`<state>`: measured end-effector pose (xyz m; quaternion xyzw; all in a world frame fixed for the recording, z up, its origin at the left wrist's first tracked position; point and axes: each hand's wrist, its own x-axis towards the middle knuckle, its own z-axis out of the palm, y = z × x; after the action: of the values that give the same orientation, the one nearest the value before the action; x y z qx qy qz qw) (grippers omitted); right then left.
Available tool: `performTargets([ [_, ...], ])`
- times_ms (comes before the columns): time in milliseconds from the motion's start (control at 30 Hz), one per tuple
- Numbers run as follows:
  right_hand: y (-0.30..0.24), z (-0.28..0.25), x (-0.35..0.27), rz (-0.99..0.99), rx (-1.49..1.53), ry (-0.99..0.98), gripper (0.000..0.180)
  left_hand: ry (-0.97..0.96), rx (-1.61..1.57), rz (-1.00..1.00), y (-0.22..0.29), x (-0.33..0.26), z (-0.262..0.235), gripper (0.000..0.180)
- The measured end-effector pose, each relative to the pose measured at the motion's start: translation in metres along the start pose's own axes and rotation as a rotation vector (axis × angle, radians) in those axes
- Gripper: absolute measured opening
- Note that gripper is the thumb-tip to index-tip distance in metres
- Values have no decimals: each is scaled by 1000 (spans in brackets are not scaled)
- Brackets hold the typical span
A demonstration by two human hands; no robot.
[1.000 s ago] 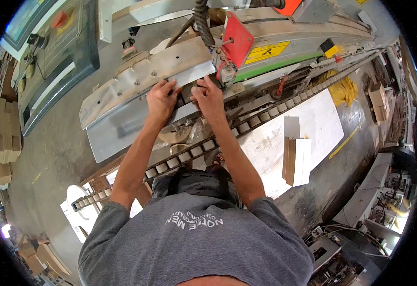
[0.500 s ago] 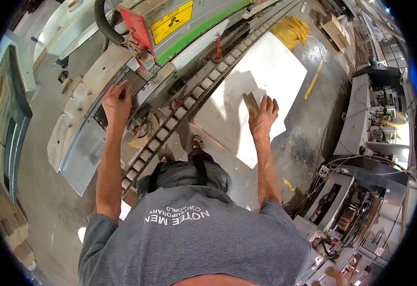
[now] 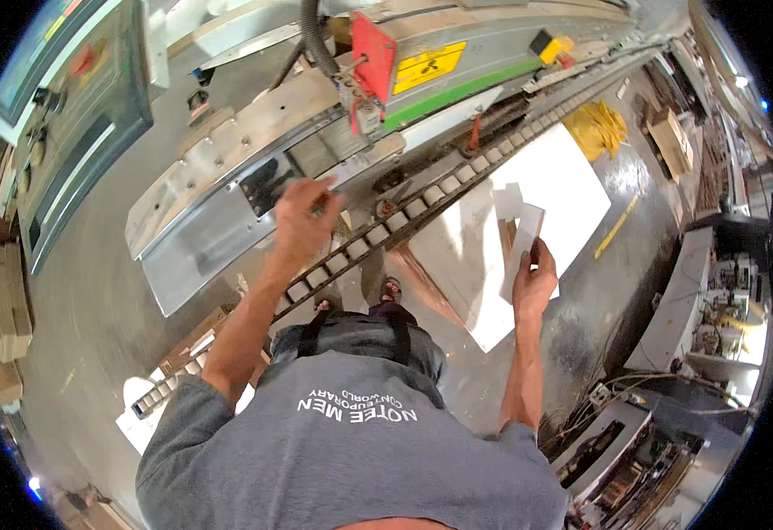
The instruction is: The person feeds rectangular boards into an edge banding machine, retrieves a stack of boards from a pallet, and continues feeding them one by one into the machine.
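My right hand [image 3: 535,287] is closed on a narrow, pale flat strip [image 3: 528,225], gripping its lower end between thumb and fingers. The strip stands tilted above a large white panel [image 3: 576,181], which lies to the right of the roller track. My left hand [image 3: 305,223] is beside the machine's metal bed [image 3: 201,252], its fingers bent, with a gap between thumb and forefinger. Nothing shows in that gap, though the hand is slightly blurred. A brownish piece [image 3: 507,234] shows just behind the strip, on the white panel.
A track of pale blocks [image 3: 377,235] runs diagonally between me and the machine [image 3: 457,57], which has a red plate [image 3: 373,57] and a dark hose [image 3: 313,40]. A yellow cloth [image 3: 596,130] lies at the far right. Opened equipment with wires [image 3: 625,455] stands at lower right.
The view has swung, so the machine appears farther right. My right hand has lifted the strip from the white panel. My left hand has come back from the machine bed, nearer the track.
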<state>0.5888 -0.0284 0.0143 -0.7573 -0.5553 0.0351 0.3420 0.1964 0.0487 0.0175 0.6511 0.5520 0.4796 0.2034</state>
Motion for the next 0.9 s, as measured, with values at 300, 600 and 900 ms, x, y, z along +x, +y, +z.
performTargets([
  [300,-184,126,-55,399,1287,-423,23,-317,258,91,50,-43,-46,67],
  [600,-299,223,-103,310,1379,-1039,51,36,370,7,-80,-55,-168,43],
  [900,-351,256,-128,163,1362,-1032,67,210,696,30,-109,-59,-207,39],
])
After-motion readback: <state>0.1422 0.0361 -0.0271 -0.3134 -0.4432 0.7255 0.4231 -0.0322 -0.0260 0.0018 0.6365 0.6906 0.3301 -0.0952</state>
